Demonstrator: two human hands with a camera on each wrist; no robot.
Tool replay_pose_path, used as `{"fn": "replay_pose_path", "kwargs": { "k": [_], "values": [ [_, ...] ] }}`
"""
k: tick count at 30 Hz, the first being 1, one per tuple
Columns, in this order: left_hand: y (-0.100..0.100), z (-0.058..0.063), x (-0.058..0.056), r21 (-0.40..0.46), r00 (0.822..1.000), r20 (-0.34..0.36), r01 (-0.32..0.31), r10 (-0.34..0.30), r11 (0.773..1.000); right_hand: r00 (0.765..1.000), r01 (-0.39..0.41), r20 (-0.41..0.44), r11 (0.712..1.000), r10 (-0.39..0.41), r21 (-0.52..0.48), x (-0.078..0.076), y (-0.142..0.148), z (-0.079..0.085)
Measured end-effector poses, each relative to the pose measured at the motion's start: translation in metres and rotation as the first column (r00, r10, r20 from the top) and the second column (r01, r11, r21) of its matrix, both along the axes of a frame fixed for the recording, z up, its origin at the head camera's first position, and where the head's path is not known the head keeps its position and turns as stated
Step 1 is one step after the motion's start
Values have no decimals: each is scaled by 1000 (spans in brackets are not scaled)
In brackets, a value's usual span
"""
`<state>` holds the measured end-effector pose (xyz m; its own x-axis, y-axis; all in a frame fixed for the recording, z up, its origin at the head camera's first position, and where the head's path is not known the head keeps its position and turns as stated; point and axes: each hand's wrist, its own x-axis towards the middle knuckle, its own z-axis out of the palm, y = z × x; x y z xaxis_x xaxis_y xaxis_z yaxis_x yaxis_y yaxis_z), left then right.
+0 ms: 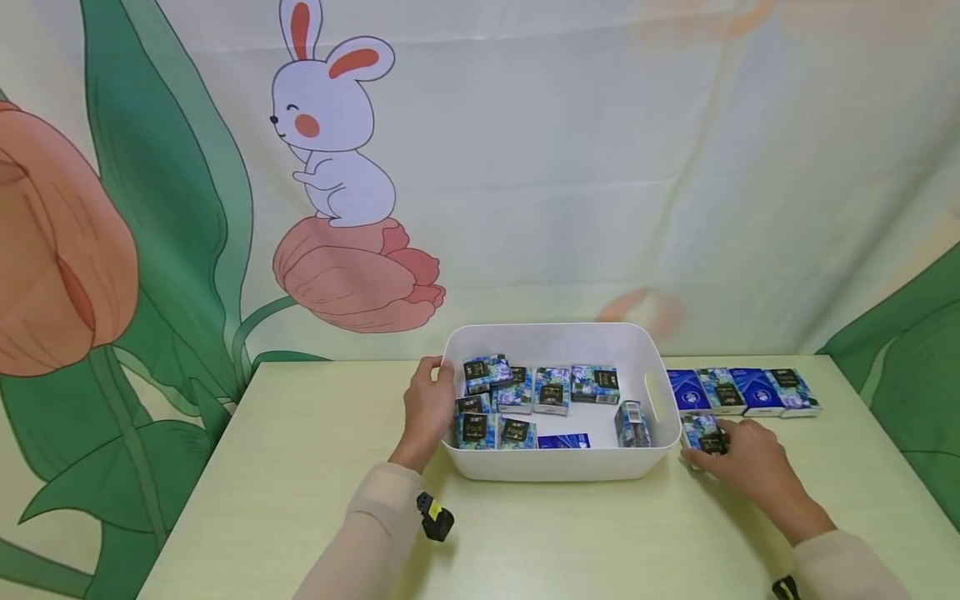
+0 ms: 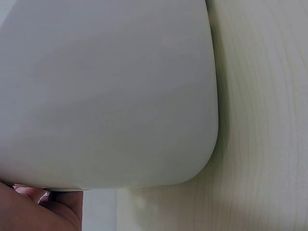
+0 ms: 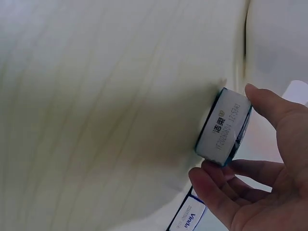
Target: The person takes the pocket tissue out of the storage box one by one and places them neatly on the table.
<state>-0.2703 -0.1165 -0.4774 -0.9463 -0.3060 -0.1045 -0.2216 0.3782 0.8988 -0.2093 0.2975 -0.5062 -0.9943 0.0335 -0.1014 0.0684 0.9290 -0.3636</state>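
Observation:
A white plastic basket [image 1: 555, 465] holds several pocket tissue packs, most with a blue floral print and a black label. My left hand [image 1: 431, 408] grips the basket at its left end; in the left wrist view its curled fingers [image 2: 57, 211] are partly hidden by the wall. To the right of the basket, my right hand [image 1: 750, 458] pinches a floral tissue pack [image 3: 224, 126] between thumb and fingers. That pack is at the near side of a row of tissue packs, by its left end.
Behind the right hand, the row alternates plain blue packs [image 1: 756, 392] and floral packs [image 1: 795, 392]. Inside the basket, a blue pack [image 1: 564, 441] lies by the near wall and another pack [image 1: 633, 425] stands at the right. A printed curtain [image 1: 525, 167] hangs behind the table [image 1: 300, 467].

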Motion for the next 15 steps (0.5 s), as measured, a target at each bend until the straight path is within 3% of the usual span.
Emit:
{"fn": "replay_pose_path", "kwargs": {
  "k": [6,9,12,15],
  "values": [
    [0,1,1,8,1000,1,-2,2,1000,999,-20,-43,1000,21,12,-1,-4,4],
    [0,0,0,13,1000,6,-6,6,1000,994,-36,-107,999,35,-4,-1,-6,14],
    [0,-1,0,13,1000,1,-2,2,1000,972,-55,-230,997,41,-54,-1,-15,39],
    [-1,-1,0,0,1000,-22,-4,4,1000,934,-94,-353,991,55,-96,-7,-34,74]
  ]
}}
